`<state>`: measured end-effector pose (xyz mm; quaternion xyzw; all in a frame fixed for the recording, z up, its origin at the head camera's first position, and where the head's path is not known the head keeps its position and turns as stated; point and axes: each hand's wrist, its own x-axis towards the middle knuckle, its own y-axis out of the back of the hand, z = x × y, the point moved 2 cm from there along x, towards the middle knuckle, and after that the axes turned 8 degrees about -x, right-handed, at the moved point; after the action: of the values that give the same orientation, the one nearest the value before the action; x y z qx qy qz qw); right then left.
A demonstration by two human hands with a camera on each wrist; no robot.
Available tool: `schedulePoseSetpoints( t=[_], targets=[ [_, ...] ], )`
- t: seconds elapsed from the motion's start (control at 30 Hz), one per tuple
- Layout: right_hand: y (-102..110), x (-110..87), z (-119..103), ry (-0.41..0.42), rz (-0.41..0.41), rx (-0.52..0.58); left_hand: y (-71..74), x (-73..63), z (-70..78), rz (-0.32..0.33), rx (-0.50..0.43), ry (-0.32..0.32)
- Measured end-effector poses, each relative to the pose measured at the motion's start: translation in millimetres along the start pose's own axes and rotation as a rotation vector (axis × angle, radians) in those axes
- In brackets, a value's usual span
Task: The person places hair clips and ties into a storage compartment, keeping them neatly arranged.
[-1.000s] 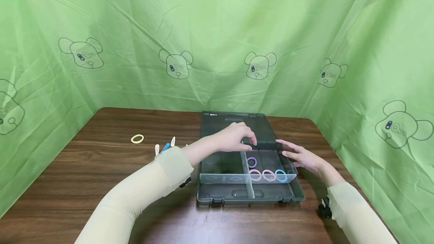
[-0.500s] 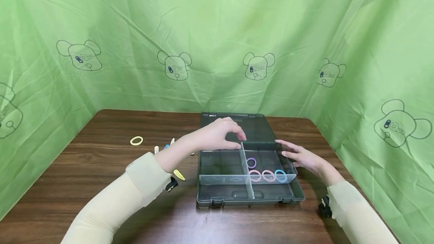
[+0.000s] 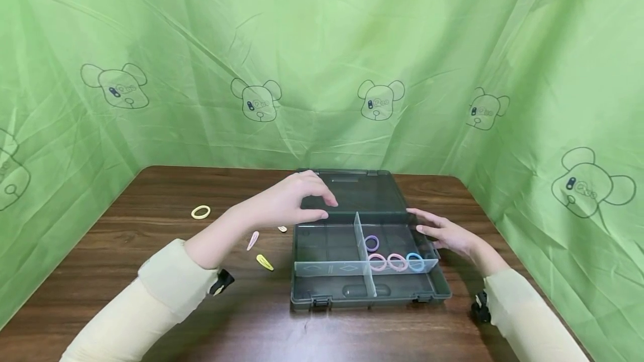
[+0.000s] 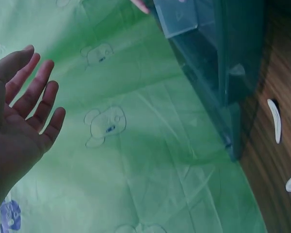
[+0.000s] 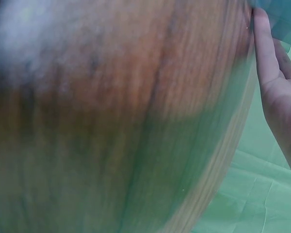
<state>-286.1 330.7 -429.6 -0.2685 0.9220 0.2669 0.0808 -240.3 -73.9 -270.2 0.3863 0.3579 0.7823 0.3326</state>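
My left hand (image 3: 284,200) is in the air over the back left of a grey see-through divider box (image 3: 329,301), its thumb and fingers apart with nothing between them. The left wrist view shows that palm (image 4: 19,121) bare, fingers loosely bent. At the box's right side, my right hand (image 3: 448,234) rests its extended fingers against the wall; the right wrist view shows its fingers (image 5: 265,48) straight at the box edge. Inside the back right compartment lie a purple hair tie (image 3: 377,247), two pink hair ties (image 3: 397,255) and a blue hair tie (image 3: 415,254).
Left of the box on the wooden table (image 3: 241,323) lie a pink hair clip (image 3: 252,241), a yellow hair clip (image 3: 264,262) and a pale clip (image 3: 282,229). Farther left is a pale yellow hair tie (image 3: 193,215). The box lid (image 3: 362,191) lies folded back. Green cloth (image 3: 322,43) surrounds the table.
My left hand has moved left, from above the back right compartment to the box's left side, uncovering the pink and yellow clips. The right hand stays at the box's side.
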Motion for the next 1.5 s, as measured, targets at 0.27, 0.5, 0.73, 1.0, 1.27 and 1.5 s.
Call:
schedulePoseSetpoints(
  t=[0.27, 0.5, 0.73, 1.0, 1.27, 1.5],
  targets=[
    [-0.6, 1.1, -1.1, 0.008, -0.003, 0.015, 11.6, -24.6, -10.5, 0.039, -0.013, 0.029],
    [1.2, 1.4, 2.4, 0.026, -0.02, 0.04, 14.2, -46.0, -29.2, 0.085, -0.031, -0.017],
    [0.3, 2.4, 5.3, 0.052, -0.038, 0.061, 21.9, -74.5, -52.8, 0.133, -0.04, 0.068],
    [1.5, 1.7, 4.7, 0.047, -0.024, 0.051, 23.3, -108.3, -84.9, 0.235, 0.023, 0.116],
    [1.5, 3.1, 3.0, 0.024, -0.021, 0.027, 23.9, -142.5, -119.0, 0.352, 0.1, 0.177],
    [2.4, 2.6, 4.3, 0.027, -0.024, 0.018, 30.0, -171.1, -147.3, 0.402, 0.175, 0.28]
  ],
)
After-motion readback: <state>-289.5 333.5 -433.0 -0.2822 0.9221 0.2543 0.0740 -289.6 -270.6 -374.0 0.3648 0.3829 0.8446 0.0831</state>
